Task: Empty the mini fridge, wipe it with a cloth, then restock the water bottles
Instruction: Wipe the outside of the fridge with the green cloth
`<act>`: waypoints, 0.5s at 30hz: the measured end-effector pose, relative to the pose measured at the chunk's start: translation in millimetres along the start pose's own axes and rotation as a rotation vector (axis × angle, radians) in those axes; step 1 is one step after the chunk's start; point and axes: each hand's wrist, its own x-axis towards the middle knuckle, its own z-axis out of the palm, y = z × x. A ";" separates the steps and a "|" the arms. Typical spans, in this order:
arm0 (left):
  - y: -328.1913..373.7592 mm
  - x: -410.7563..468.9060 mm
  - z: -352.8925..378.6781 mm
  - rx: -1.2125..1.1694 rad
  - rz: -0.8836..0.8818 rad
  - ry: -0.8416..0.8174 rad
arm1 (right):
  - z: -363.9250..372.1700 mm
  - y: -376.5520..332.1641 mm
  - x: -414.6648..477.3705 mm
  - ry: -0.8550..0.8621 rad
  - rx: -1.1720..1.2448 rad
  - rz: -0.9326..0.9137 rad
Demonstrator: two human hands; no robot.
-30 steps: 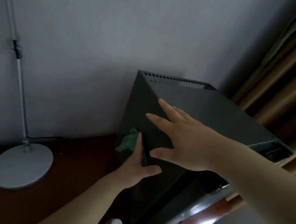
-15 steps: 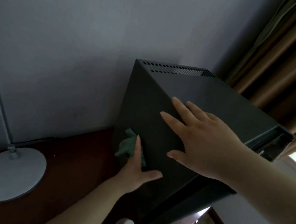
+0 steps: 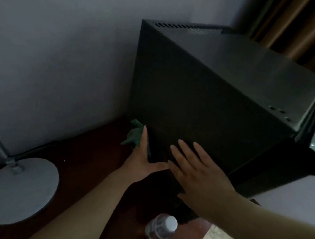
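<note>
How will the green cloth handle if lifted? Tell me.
Probably floppy: the green cloth bunches in loose folds beyond the left hand pressing it to the mini fridge. Likely light, and apt to drop if released.

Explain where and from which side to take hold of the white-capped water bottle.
Probably round the water bottle just below its cap, from the near side: it stands upright, and the mini fridge blocks its far side.
</note>
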 end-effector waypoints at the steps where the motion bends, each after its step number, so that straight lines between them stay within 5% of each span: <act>1: -4.3 2.4 -2.3 -0.033 -0.015 -0.001 | 2.0 -4.9 -0.3 0.001 0.058 -0.020; 5: -10.6 23.2 -15.2 -0.260 -0.074 0.053 | 17.9 -15.3 3.9 0.082 0.257 -0.071; 15: -20.6 48.6 -23.0 -0.367 -0.075 0.078 | 36.2 -27.9 1.6 -0.035 0.611 0.006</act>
